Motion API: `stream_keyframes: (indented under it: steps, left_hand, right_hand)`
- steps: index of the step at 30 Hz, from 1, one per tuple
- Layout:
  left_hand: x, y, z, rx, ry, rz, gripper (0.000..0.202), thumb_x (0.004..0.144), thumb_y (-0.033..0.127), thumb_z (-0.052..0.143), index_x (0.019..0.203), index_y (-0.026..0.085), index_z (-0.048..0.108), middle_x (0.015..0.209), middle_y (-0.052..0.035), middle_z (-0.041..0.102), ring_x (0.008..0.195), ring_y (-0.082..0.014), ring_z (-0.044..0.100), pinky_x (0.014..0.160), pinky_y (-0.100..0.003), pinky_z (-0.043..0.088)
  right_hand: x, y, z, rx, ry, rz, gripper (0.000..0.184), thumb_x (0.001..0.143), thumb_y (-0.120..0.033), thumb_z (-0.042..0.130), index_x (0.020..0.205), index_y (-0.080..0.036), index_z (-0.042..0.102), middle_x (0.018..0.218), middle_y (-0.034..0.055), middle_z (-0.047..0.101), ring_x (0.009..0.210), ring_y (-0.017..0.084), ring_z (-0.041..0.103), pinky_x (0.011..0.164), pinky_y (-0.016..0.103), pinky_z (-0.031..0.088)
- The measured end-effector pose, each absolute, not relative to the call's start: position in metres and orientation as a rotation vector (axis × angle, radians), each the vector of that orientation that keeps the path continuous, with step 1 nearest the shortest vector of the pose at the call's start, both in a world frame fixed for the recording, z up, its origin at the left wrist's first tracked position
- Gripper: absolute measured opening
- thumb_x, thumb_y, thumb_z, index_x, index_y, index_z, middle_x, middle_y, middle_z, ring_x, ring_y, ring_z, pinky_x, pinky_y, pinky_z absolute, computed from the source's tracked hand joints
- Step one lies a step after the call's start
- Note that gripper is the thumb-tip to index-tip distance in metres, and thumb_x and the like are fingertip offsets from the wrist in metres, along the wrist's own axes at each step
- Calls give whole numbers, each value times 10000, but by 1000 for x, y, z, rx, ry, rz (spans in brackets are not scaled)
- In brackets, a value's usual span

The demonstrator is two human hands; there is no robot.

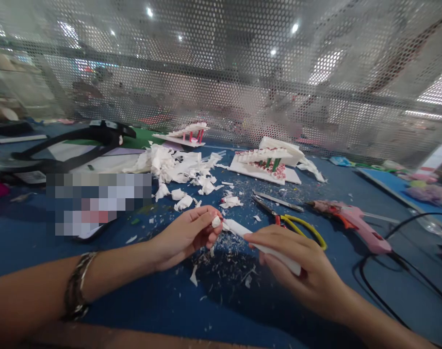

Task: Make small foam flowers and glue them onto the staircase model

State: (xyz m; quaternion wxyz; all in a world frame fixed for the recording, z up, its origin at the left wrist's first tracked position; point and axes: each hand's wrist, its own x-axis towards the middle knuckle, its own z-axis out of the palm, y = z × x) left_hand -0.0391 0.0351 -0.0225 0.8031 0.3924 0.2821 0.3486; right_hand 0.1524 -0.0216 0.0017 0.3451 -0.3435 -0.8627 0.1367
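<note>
My left hand is closed in a pinch on a small white scrap that looks like crumpled paper. My right hand is wrapped round a long white tube, which points left toward the pinched scrap. Part of the tube and its reddish back end are covered by the fingers, so its exact kind is unclear. At its tip, a narrow whitish bit comes close to the left fingertips; whether they touch cannot be made out. Fine white shavings are scattered on the blue tabletop below both hands.
Torn white paper is heaped ahead. Two small stair models stand farther back. Yellow-handled pliers, tweezers and a pink glue gun with a black cable lie right; a phone and black headgear left.
</note>
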Motion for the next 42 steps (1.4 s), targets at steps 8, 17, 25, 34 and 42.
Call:
stream_keyframes:
  steps: [8,17,25,34,42]
  left_hand:
    - [-40,35,-20,820,661,770,166,683,277,627,671,139,534,568,42,529,509,-32,465,506,-147,362]
    - [-42,36,-22,808,657,787,93,681,205,632,665,137,571,569,28,547,534,-43,466,558,-165,373]
    - [-42,36,-21,816,636,782,107,677,217,636,671,125,580,581,24,548,545,-40,466,552,-153,365]
    - [-41,35,-21,821,658,776,94,688,203,621,655,130,571,565,30,541,530,-42,451,543,-164,362]
    - [-41,34,-20,798,649,790,111,661,203,652,637,134,569,608,35,571,568,-34,498,623,-152,399]
  right_hand:
    - [152,-21,-1,-912,-2261,231,361,752,-69,437,1078,-207,505,933,33,634,811,102,588,694,211,487]
    - [157,-20,-7,-991,-2303,59,348,806,-116,380,1127,-212,474,787,26,593,646,93,542,570,202,461]
    - [156,-19,-9,-1027,-2305,-24,319,803,-111,368,1079,-185,510,686,14,550,571,87,500,515,196,440]
    - [157,-19,-12,-1018,-2354,-141,332,803,-104,363,1097,-169,503,683,14,546,550,80,487,500,190,435]
    - [156,-20,-9,-993,-2359,-161,317,795,-90,373,1069,-152,521,655,8,532,533,78,474,487,181,428]
